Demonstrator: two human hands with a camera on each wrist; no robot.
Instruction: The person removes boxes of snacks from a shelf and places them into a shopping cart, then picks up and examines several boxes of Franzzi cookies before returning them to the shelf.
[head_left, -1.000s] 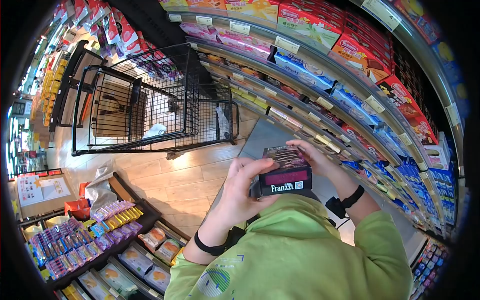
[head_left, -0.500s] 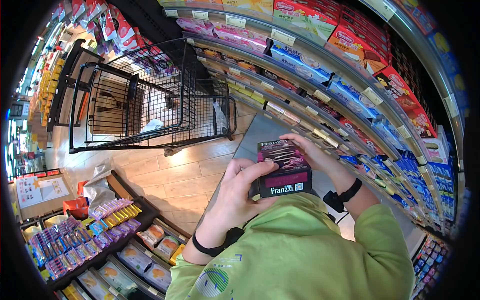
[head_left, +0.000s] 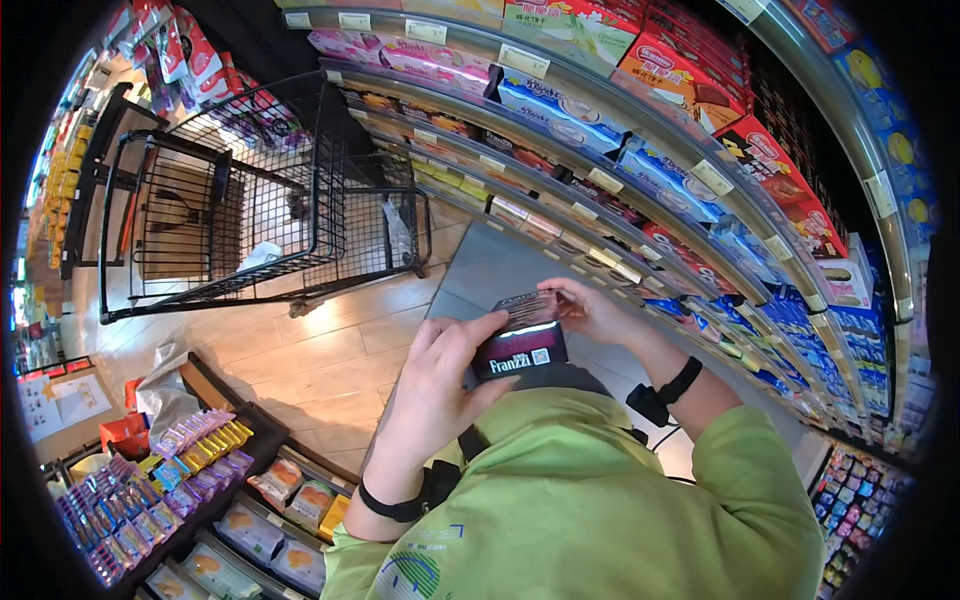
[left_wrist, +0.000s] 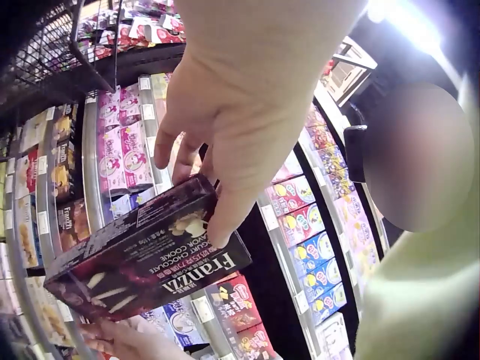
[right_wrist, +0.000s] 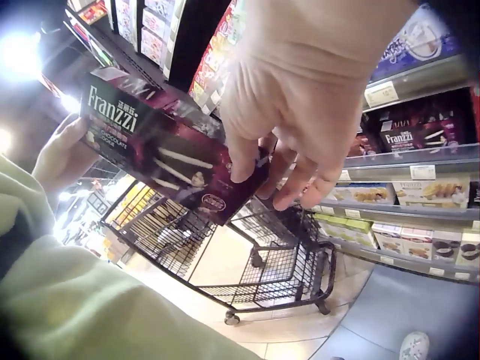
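Note:
A dark purple and black Franzzi cookie box (head_left: 519, 350) is held in front of the green shirt. My left hand (head_left: 437, 375) grips its near end, the thumb lying along the printed front in the left wrist view. At the far end my right hand (head_left: 592, 312) pinches the box's corner between thumb and fingers. In the right wrist view the box (right_wrist: 169, 146) spans between both hands, with cookie sticks pictured on its face. The left wrist view shows the Franzzi box (left_wrist: 150, 259) tilted, the left thumb near the lettering.
A black wire shopping cart (head_left: 230, 210) stands on the wooden floor (head_left: 310, 390) at the left. Shelves of boxed snacks (head_left: 560, 110) curve along the right. Small wrapped packets (head_left: 190, 460) fill a low display at lower left.
The view has turned, so cart and shelves sit further left. The box has tipped so its top face shows less and its lettered end more. Both hands keep hold of it.

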